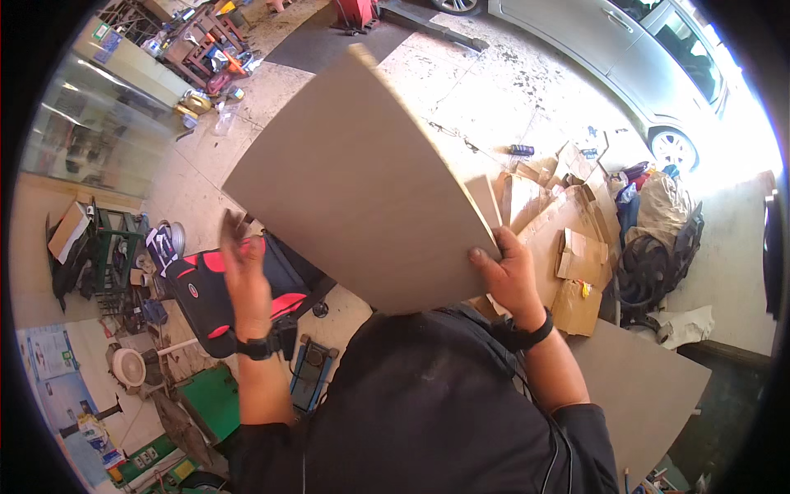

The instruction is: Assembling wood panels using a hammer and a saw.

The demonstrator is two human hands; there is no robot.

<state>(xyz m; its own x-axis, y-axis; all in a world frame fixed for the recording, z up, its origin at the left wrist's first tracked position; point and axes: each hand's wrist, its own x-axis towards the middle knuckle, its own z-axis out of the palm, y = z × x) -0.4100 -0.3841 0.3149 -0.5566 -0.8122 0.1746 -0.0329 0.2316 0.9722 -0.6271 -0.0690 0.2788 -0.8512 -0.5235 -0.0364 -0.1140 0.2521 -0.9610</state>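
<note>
Across a pale workshop floor (461, 95), a silver car (592, 53) stands at the upper right, beyond a person in a dark T-shirt (444, 403) who lifts a broad, flat grey-brown board (354, 185) in front of the torso. The board tilts, one corner pointing up and away, its near edge just above the shirt, its bulk between and beyond the two hands. A second flat sheet (654, 391) lies at lower right, below a heap of flattened cardboard (568, 230); a black-and-red padded seat (226, 300) sits at left, partly behind the left forearm. The right hand (506, 270) is closed on the board's lower right edge, thumb across the near face. The left hand (244, 263), unclasped and blurred, rises beside the lower left edge, fingers upward, gripping nothing; whether its fingertips touch the board cannot be told. Black bands circle both wrists, and a small dark can (521, 150) lies beyond the cardboard.
</note>
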